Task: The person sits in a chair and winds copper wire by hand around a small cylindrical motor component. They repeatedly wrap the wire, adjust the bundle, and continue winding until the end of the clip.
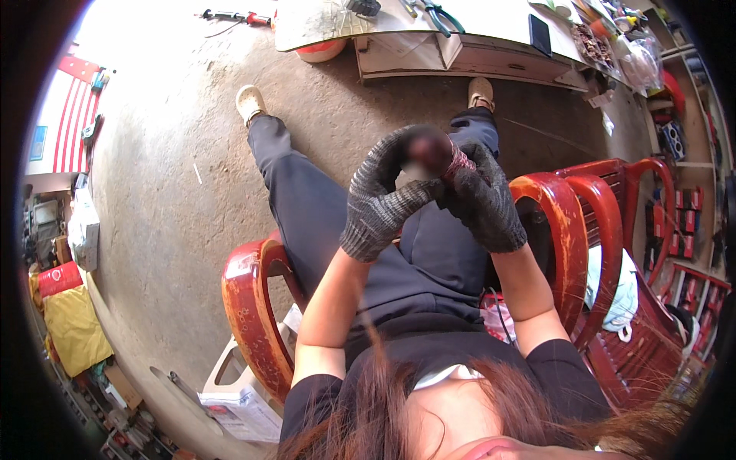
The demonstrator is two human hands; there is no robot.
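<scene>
cupping blurred dark-red rounded piece between left grey-knit-gloved hand and right grey-knit-gloved hand; left curled round it, right closed on thin reddish strands; steady left grip likely helps.

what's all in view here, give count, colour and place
held thing: 1, dark red, blurred, upper centre
table: 1, whitish, top centre and right
phone: 1, black, on the table
pliers: 1 pair, teal, left of phone
tool: 1, red and black, left of table
chairs: 2, red-brown, centre and right
soft thing: 1, pale blue, on right chair
striped panel: 1, red and white, upper left
box: 1, red, left edge
bag or cloth: 1, yellow, below the box
shelves: uncounted, pale, right edge
small clutter: uncounted, mixed, around the edges
shoes: 2, beige, top centre
trousers: 1 pair, dark, picture centre
left hand: 1, grey glove, around held thing
right hand: 1, dark grey glove, around held thing
</scene>
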